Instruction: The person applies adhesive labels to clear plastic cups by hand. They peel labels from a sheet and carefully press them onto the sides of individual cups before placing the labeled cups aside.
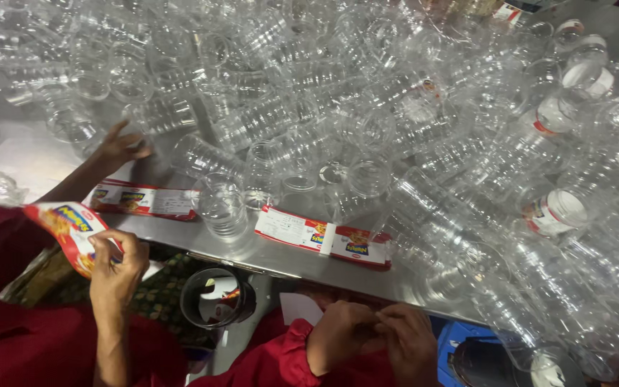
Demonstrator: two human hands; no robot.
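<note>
— That heap of clear jars (367,107) covers nearly the whole steel table (37,161).

— Some at the right already wear labels (557,211). One jar (223,208) stands upright near the front edge, between two label strips (324,236) lying flat.

— Below the edge there's a black ring (213,297), and a blue crate (456,351) further right.

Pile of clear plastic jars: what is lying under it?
A steel table shows at the front edge, with red labels lying there. Beneath the pile itself, the surface is covered by jars.
</note>
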